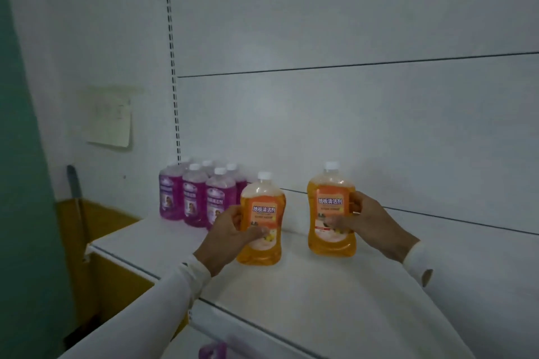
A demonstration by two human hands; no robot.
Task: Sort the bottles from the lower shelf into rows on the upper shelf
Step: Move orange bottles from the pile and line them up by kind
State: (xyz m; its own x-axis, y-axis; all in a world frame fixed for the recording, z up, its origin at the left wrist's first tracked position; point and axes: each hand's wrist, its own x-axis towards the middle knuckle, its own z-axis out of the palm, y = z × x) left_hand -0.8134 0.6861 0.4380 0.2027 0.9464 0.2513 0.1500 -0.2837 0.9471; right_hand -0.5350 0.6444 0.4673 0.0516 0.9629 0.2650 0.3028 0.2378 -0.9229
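Left hand [230,226] fingers curl round one orange bottle [261,220] just right of the purple bottles [195,195]; right hand [360,218] grips another orange bottle [331,213] farther right.

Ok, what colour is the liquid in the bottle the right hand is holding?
Orange, with a white cap; the bottle in the right hand shows clearly in the head view.

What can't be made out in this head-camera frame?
- Lower shelf: below the frame edge; only a purple object peeks in, cut off.
- Rear purple liquid bottles: hidden behind the front ones; count unclear.
- Pale paper notice on the wall: writing too blurred.
- Small print on the orange liquid bottles: too small.
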